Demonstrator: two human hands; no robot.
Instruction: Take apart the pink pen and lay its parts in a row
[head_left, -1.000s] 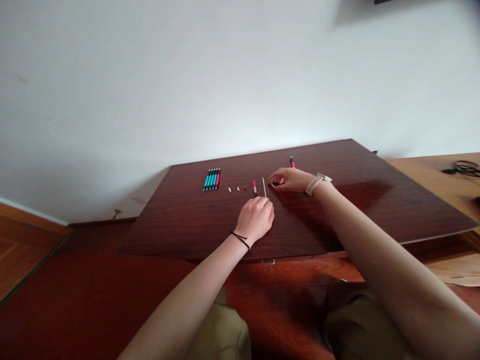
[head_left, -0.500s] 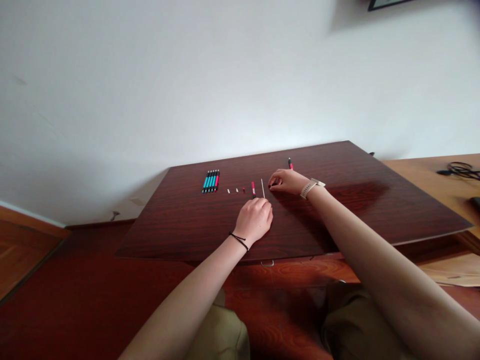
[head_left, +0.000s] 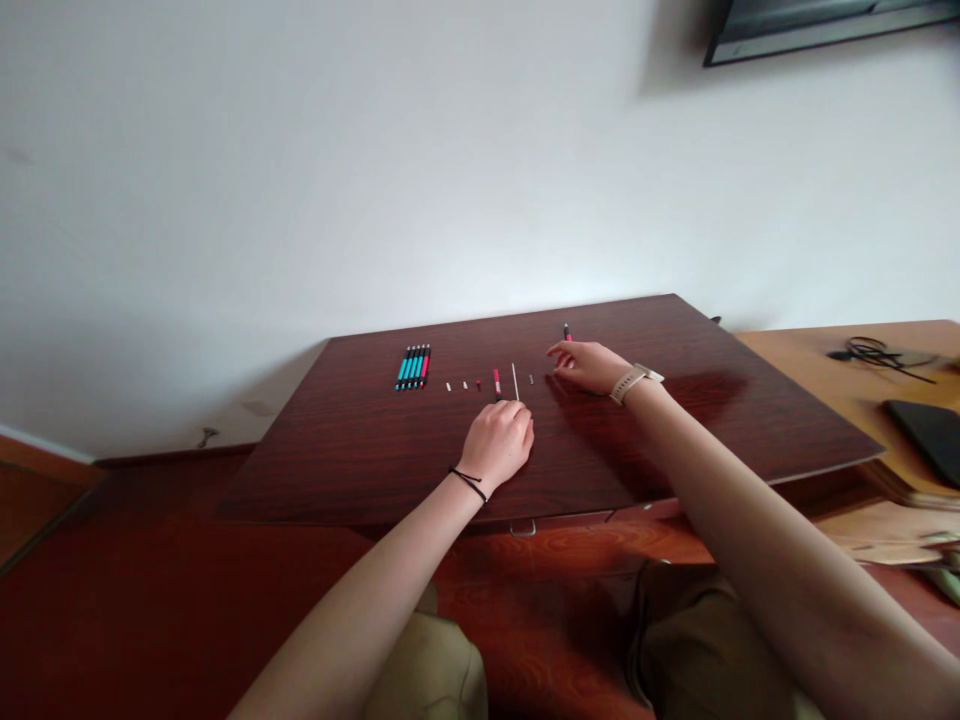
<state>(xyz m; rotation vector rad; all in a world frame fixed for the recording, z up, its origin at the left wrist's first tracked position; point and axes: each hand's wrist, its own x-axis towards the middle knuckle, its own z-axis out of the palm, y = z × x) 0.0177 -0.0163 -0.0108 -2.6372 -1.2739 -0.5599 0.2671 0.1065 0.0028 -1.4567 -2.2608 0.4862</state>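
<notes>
On a dark wooden board [head_left: 375, 460] lies a row of pen parts: two small white bits [head_left: 457, 385], a tiny red bit [head_left: 478, 384], a red barrel piece [head_left: 496, 381], a thin white refill [head_left: 515, 381] and a small dark piece [head_left: 531, 379]. My left hand [head_left: 499, 440] rests curled on the board just below the refill's near end, holding nothing I can see. My right hand [head_left: 583, 365], with a watch on the wrist, hovers with fingers apart right of the dark piece, next to a red pen [head_left: 566, 331] behind it.
A bundle of several teal and red pens [head_left: 413, 366] lies at the board's back left. A lighter wooden table [head_left: 847, 390] at right carries a black cable [head_left: 870, 350] and a dark flat object [head_left: 930, 435]. White wall behind; my knees below.
My right hand let go of the small dark piece, which now lies alone right of the refill, and drew back to the right. The view tilted up and shifted right.
</notes>
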